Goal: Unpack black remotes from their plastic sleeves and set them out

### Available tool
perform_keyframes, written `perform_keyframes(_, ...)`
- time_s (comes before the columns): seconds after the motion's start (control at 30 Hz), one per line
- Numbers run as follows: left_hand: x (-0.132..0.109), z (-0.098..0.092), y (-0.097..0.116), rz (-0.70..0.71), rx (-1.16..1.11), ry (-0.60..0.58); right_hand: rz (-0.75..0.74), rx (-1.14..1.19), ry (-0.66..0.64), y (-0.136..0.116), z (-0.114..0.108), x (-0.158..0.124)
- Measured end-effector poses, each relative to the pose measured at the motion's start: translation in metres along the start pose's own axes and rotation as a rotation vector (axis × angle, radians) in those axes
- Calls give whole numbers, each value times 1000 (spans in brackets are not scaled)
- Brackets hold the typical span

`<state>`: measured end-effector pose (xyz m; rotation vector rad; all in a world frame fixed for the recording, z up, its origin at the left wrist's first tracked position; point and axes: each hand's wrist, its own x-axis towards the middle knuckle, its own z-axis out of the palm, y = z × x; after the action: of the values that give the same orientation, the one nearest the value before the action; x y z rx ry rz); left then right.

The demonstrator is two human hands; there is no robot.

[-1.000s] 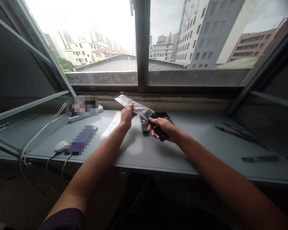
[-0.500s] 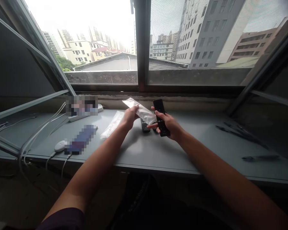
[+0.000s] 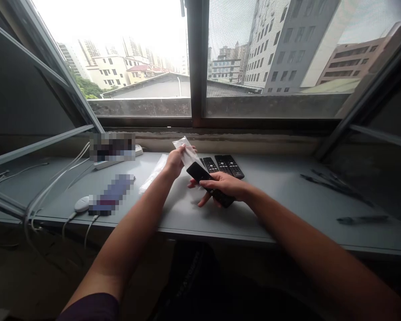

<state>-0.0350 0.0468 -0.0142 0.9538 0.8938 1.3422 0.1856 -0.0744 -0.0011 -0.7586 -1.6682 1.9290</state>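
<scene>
My left hand is closed on a clear plastic bag, pinching it near its upper end. In my right hand is a black remote control, tilted with its far end up against the lower part of the bag. Whether that end is inside the bag or in front of it I cannot tell. Behind my right hand several black remote controls lie side by side on the grey desk. More plastic bags lie flat beside my left forearm.
A blurred-out phone-like object and a round white charger lie at the left. Behind them is a white power strip with cables. Dark cables lie at the right. A window frame stands behind the desk.
My right hand has turned the remote control and brought it left and down to the bag. The bag now hangs more steeply in my left hand, and more remote controls on the desk show.
</scene>
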Motion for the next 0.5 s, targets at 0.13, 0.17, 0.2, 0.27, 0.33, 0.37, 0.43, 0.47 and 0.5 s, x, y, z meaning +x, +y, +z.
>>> perform_keyframes(0.13,5,-8,5,-36,-54,95,5,-32,-34,0,1,-1)
perform_keyframes(0.17,5,-10,6,-39,-56,109,11,-36,-47,0,2,-2)
perform_keyframes(0.2,5,-11,6,-41,-54,121,18,-44,-66,-1,3,-2)
perform_keyframes(0.27,6,-12,6,-38,-48,136,45,-70,-116,-3,5,-4)
perform_keyframes(0.33,7,-13,5,-33,-50,146,87,-104,-176,-7,7,-6)
perform_keyframes(0.37,7,-14,5,-33,-54,148,105,-118,-200,-8,8,-7)
perform_keyframes(0.43,8,-14,5,-39,-60,146,121,-137,-226,-11,10,-8)
perform_keyframes(0.47,8,-15,5,-43,-61,142,118,-142,-228,-11,10,-8)
perform_keyframes(0.5,8,-14,5,-45,-59,134,113,-146,-220,-11,10,-8)
